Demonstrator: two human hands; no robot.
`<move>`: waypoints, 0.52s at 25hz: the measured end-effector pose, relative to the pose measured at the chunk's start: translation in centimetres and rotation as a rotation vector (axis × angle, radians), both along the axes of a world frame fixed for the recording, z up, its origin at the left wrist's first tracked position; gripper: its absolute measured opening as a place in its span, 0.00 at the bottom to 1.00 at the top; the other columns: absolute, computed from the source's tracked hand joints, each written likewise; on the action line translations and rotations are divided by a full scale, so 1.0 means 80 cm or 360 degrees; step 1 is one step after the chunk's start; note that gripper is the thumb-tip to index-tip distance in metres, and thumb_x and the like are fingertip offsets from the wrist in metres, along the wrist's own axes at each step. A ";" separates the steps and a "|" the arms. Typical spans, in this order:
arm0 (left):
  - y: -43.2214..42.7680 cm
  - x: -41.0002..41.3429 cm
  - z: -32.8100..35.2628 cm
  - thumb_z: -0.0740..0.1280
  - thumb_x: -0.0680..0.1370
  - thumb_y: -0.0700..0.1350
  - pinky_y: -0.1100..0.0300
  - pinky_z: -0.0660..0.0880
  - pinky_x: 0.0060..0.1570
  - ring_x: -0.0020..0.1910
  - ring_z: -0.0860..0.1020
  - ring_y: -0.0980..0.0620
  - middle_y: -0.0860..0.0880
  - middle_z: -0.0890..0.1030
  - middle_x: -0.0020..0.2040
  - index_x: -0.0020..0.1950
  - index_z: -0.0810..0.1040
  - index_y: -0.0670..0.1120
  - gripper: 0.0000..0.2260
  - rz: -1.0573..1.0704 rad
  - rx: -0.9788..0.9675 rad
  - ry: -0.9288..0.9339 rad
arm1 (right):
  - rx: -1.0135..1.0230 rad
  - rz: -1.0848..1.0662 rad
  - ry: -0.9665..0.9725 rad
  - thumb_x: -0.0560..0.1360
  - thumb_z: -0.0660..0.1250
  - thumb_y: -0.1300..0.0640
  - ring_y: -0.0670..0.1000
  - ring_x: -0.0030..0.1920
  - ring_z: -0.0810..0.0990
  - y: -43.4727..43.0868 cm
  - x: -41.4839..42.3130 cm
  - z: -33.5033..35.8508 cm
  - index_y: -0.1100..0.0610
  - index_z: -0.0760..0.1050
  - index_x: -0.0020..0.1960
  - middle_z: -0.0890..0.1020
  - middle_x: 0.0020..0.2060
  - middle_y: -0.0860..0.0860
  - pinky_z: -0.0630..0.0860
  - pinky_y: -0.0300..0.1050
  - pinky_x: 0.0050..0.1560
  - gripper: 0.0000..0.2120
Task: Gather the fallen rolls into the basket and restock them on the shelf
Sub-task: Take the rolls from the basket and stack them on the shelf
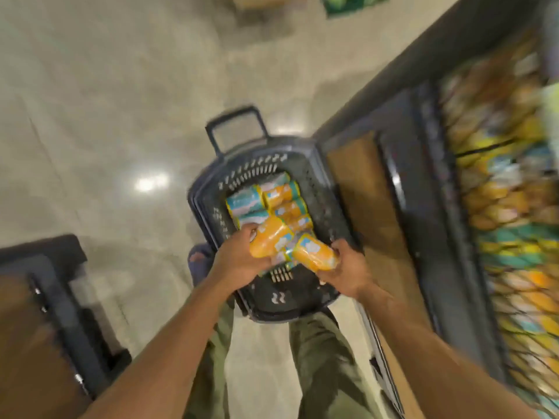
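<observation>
A dark plastic basket (305,293) with a pull handle (236,127) stands on the floor in front of my legs. Several orange and teal rolls (273,199) lie inside it. My left hand (239,257) grips an orange roll (270,238) above the basket. My right hand (348,269) holds a second orange roll (316,254) just beside the first. To the right, blurred, is the shelf (508,207) stacked with many similar rolls.
The shelf's dark base and brown panel (363,201) run right beside the basket. Another dark shelf unit (51,300) stands at the lower left. Glossy pale floor (121,116) spreads to the left and ahead. A green pack (352,4) lies far ahead.
</observation>
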State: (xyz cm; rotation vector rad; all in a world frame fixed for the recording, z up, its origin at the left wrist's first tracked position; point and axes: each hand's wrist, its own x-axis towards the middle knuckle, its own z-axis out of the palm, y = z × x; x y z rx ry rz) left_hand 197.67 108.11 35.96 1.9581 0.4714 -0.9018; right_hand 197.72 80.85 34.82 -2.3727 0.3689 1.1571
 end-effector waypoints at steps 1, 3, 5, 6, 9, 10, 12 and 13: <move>0.018 0.024 0.057 0.82 0.67 0.51 0.53 0.74 0.62 0.63 0.78 0.52 0.51 0.79 0.65 0.73 0.70 0.49 0.38 -0.0030 -0.0040 -0.0068 | -0.0011 -0.0084 -0.0098 0.60 0.81 0.49 0.57 0.50 0.84 0.010 0.007 0.058 0.48 0.71 0.57 0.83 0.46 0.49 0.74 0.44 0.44 0.30; 0.045 0.074 0.174 0.83 0.66 0.45 0.51 0.73 0.67 0.66 0.77 0.46 0.46 0.78 0.67 0.71 0.71 0.48 0.36 -0.0102 -0.0186 -0.0250 | 0.0017 -0.0264 -0.0363 0.58 0.79 0.46 0.55 0.48 0.83 0.025 0.024 0.175 0.48 0.71 0.57 0.81 0.44 0.46 0.70 0.42 0.41 0.30; 0.052 0.125 0.295 0.83 0.64 0.48 0.60 0.74 0.60 0.59 0.78 0.56 0.52 0.79 0.62 0.65 0.72 0.60 0.33 -0.0315 -0.0172 -0.0532 | 0.0022 -0.0459 -0.0673 0.59 0.78 0.47 0.52 0.50 0.82 0.030 0.033 0.294 0.49 0.73 0.60 0.81 0.47 0.47 0.72 0.41 0.45 0.32; 0.051 0.151 0.344 0.81 0.63 0.51 0.61 0.75 0.56 0.56 0.78 0.60 0.55 0.79 0.59 0.63 0.72 0.63 0.33 -0.0384 -0.0161 -0.0669 | 0.0050 -0.0522 -0.0807 0.60 0.79 0.48 0.50 0.53 0.81 0.030 0.039 0.341 0.51 0.74 0.63 0.81 0.51 0.47 0.72 0.40 0.50 0.33; 0.021 0.228 0.474 0.80 0.61 0.52 0.54 0.78 0.57 0.56 0.80 0.54 0.55 0.81 0.59 0.65 0.73 0.60 0.34 -0.0600 -0.0193 -0.0889 | 0.0062 -0.0679 -0.1198 0.63 0.75 0.42 0.43 0.54 0.78 0.015 0.059 0.464 0.50 0.75 0.66 0.79 0.54 0.43 0.68 0.33 0.52 0.34; 0.004 0.252 0.504 0.82 0.61 0.50 0.51 0.78 0.58 0.58 0.80 0.51 0.54 0.81 0.60 0.66 0.74 0.58 0.35 -0.0674 -0.0214 -0.0950 | 0.0049 -0.0731 -0.1308 0.64 0.74 0.40 0.45 0.54 0.79 0.003 0.065 0.494 0.50 0.76 0.66 0.80 0.55 0.44 0.69 0.34 0.53 0.33; -0.045 0.301 0.553 0.84 0.62 0.47 0.49 0.78 0.58 0.58 0.80 0.50 0.52 0.81 0.61 0.68 0.75 0.55 0.36 -0.0825 -0.0256 -0.1082 | -0.0019 -0.0838 -0.1499 0.65 0.74 0.40 0.49 0.57 0.80 -0.037 0.077 0.543 0.51 0.76 0.67 0.81 0.58 0.48 0.72 0.39 0.56 0.33; -0.074 0.325 0.574 0.84 0.62 0.48 0.51 0.79 0.57 0.58 0.80 0.51 0.53 0.81 0.61 0.68 0.74 0.56 0.36 -0.0901 -0.0259 -0.1148 | -0.0084 -0.0857 -0.1571 0.65 0.75 0.42 0.51 0.60 0.79 -0.063 0.087 0.563 0.51 0.76 0.68 0.81 0.60 0.50 0.72 0.41 0.59 0.34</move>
